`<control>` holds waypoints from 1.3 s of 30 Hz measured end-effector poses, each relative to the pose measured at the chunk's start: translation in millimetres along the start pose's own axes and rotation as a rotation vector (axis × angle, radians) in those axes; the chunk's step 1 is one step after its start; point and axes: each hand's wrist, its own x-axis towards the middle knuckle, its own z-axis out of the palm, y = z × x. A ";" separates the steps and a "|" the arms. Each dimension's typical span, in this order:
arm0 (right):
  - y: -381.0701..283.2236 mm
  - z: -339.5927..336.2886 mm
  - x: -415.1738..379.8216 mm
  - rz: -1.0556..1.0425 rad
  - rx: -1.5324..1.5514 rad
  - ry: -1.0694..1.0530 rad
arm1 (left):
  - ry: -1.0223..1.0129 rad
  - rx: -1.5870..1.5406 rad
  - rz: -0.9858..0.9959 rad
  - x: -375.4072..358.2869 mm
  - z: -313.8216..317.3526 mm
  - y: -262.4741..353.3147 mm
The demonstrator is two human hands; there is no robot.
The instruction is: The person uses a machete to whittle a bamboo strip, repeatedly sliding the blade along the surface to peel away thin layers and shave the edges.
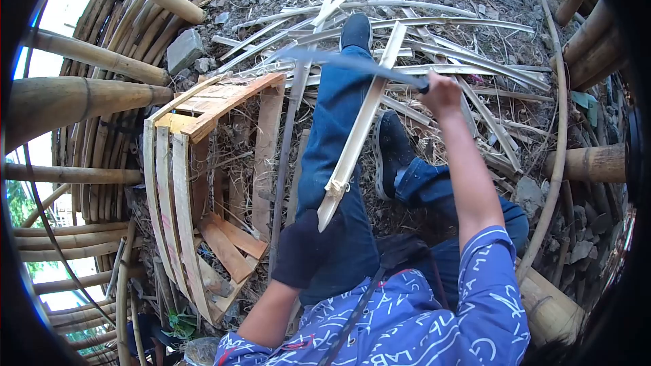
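My right hand (442,95), bare, is closed round the dark handle of a machete (359,64). Its long blade points left across my legs, blurred toward the tip, and overlaps the upper part of a split bamboo strip (359,132). The strip slants over my thigh, with a curled shaving (337,187) near its lower end. That end is in my left hand (306,247), which wears a dark glove and is closed on it; its fingers are mostly hidden against the dark glove.
Many split bamboo strips (468,22) lie crisscrossed on the ground past my feet. A wooden crate (180,196) stands left of my leg, with a concrete block (184,51) beyond it. Bamboo poles (88,98) frame the left side; another long pole (560,129) curves along the right.
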 end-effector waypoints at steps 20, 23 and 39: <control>177.4 -77.7 -17.0 0.651 -0.106 0.059 | -0.080 0.017 -0.008 13.8 -9.3 -29.5; 163.7 -55.7 -61.1 0.636 0.156 0.076 | -0.100 0.055 -0.020 7.2 -9.4 -32.9; -1.5 -53.3 -30.7 -0.016 0.177 0.262 | -0.009 0.101 0.035 3.0 2.5 -22.8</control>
